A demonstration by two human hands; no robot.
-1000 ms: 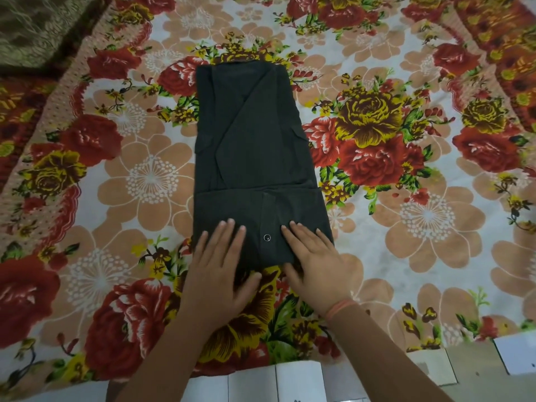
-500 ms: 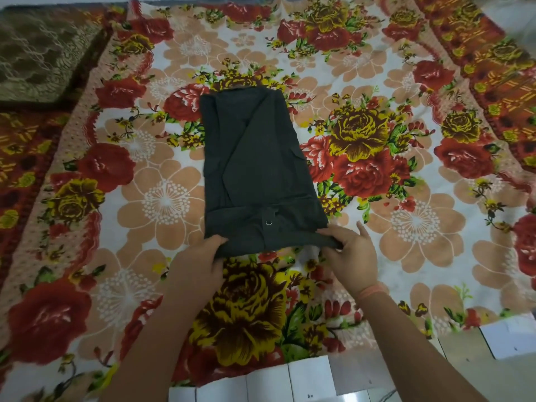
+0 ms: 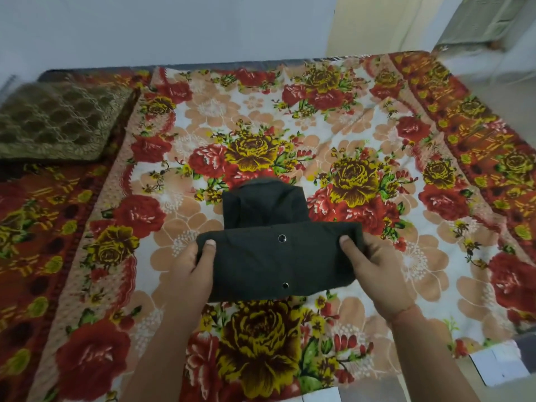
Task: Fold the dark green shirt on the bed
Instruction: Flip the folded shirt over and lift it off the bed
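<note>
**Both Hands Fold the Dark Green Shirt Over**

Closest to us, two bare arms come up from the bottom edge, and their elbows are cut off. Some flat white things (image 3: 499,365) lie by the right arm. I cannot tell what they are.

The left hand (image 3: 191,271) pinches the left end of the dark green shirt (image 3: 278,265). The right hand (image 3: 377,268) pinches the right end. Each thumb (image 3: 209,245) lies on top of the cloth. The other fingers are tucked under the shirt and hidden.

The near part of the shirt is lifted and turned over into a thick band between the hands. Two small, round, shiny snaps (image 3: 282,238) show down its middle. Behind the band, the far part of the shirt pokes out, narrower, and lies on the bed (image 3: 362,117). How many layers are folded inside is hard to see.

The shirt sits in the middle of the bed, on a sheet with big red and yellow flowers.

A second ago, both hands lay flat and spread on the shirt. Half a second ago, they gripped its near edge low on the sheet, and the shirt lay long and flat. Now it looks much shorter.

Farther back on the left lies a brown patterned cushion (image 3: 58,123), cut off by the edge. Behind the bed is a plain pale wall (image 3: 174,27), which did not show before.
</note>
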